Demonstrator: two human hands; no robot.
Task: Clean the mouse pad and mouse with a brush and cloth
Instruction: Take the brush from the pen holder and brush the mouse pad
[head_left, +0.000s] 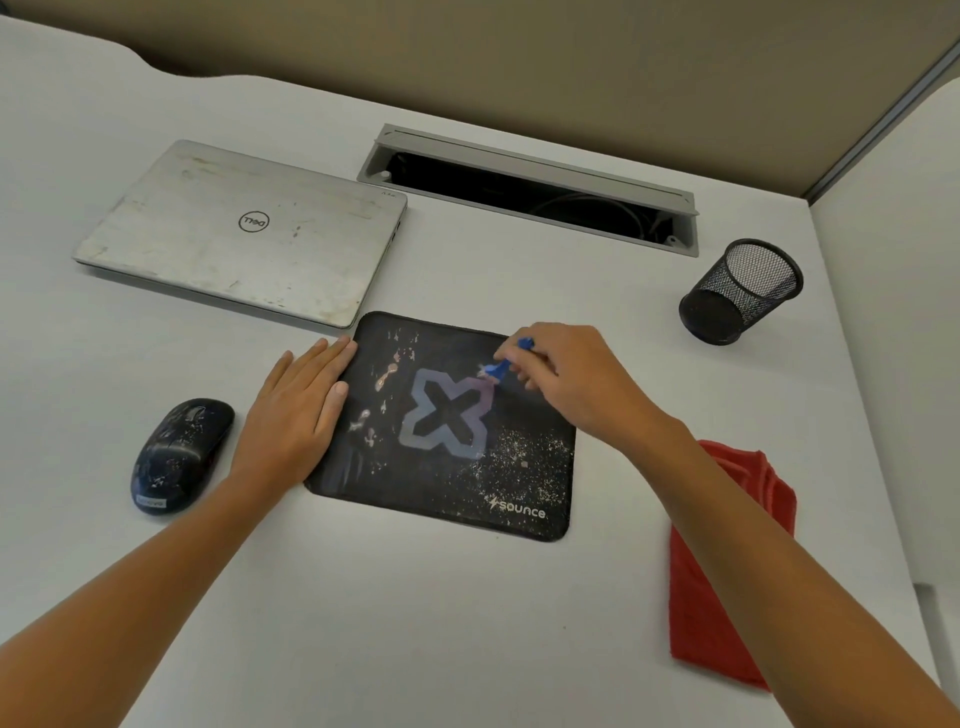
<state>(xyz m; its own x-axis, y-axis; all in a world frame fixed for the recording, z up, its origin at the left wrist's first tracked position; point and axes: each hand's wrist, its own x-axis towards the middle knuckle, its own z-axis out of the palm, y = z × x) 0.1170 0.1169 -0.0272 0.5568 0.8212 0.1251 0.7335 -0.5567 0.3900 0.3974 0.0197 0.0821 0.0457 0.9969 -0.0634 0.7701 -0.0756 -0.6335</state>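
A black mouse pad with an X logo lies in the middle of the white desk, speckled with crumbs and smears. My left hand rests flat on the pad's left edge, fingers together. My right hand grips a small blue brush, whose bristles touch the pad near the logo's upper right. A dark, dusty mouse sits on the desk left of the pad, apart from both hands. A red cloth lies to the right, partly hidden under my right forearm.
A closed silver laptop lies behind the pad at the left. An open cable tray is set into the desk at the back. A black mesh pen cup stands at the right rear. A partition wall runs along the right.
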